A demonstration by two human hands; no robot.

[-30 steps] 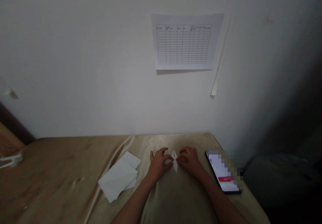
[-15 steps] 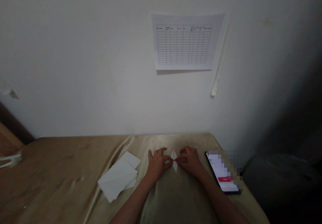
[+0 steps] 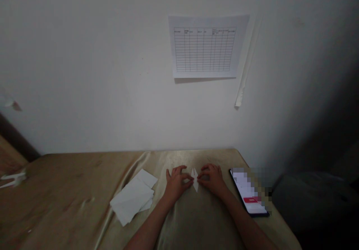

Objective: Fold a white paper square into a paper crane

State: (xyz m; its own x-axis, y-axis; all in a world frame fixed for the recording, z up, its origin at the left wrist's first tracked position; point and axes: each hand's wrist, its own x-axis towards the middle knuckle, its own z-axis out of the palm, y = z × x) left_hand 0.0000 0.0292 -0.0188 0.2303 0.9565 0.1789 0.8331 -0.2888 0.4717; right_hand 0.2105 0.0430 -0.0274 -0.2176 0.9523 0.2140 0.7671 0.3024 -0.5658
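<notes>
A small folded piece of white paper (image 3: 195, 182), shaped like a narrow diamond with a split upper tip, is between my hands at the table's middle. My left hand (image 3: 177, 180) pinches its left edge with thumb and forefinger, the other fingers raised. On the opposite edge my right hand (image 3: 212, 178) pinches it in the same way. Left of my left forearm lies a loose stack of white paper sheets (image 3: 133, 197), touched by neither hand.
A phone (image 3: 248, 195) with a lit screen lies near the right edge of the cloth-covered table (image 3: 70, 190). A white object (image 3: 13, 179) lies at the far left. On the wall behind hangs a printed table sheet (image 3: 207, 48).
My right fingertips have shifted slightly to the right, opening a small gap between the two hands' fingertips. The paper stays in nearly the same place.
</notes>
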